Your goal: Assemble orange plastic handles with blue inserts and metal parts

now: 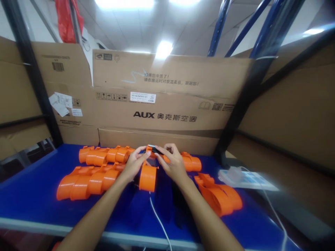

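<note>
Over the middle of a blue table, the left hand has its fingers pinched on an orange piece; the right hand's fingers clasp a small black part beside it; curled orange bands lie left.

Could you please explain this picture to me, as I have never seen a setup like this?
Certainly. There is no robot here, only a person's bare left hand and right hand. The one picture comes from a camera worn on their head, looking forward and down.

The left hand holds a glossy, curved orange plastic piece; the right hand's fingers touch a small black piece at its top. A thin white cable runs below.

On the flat blue tabletop, rows of similar orange plastic pieces lie to the left, with more orange looped pieces to the right. Behind stands a brown cardboard panel printed "AUX".
</note>
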A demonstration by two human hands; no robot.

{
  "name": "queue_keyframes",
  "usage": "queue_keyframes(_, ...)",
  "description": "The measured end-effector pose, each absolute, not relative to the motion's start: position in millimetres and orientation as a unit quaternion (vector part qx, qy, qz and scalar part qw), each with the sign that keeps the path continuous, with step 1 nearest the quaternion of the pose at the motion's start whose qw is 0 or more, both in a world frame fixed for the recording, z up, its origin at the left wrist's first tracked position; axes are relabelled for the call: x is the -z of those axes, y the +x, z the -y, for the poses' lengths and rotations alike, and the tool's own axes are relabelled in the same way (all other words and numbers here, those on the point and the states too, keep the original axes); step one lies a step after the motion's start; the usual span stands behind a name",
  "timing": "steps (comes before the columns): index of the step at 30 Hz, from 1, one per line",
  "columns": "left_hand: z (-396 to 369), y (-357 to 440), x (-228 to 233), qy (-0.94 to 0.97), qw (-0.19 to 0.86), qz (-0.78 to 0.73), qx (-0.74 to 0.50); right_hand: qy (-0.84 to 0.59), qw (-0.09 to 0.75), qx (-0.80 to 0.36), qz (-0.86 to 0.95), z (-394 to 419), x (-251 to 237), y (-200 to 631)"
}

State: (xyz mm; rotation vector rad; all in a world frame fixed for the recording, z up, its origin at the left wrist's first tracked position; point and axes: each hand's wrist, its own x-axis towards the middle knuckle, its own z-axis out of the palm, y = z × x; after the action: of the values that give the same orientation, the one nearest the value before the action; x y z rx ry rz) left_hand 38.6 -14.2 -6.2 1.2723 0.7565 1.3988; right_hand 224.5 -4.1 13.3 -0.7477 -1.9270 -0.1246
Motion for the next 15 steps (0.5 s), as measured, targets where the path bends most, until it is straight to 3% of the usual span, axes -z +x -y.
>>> queue_keyframes(15, 6.7, 23.4, 18.7, 0.591, 0.496, -0.279, -0.571, -0.236, 0.56, 0.021, 0.794, 2.8, -11.1, 209.5)
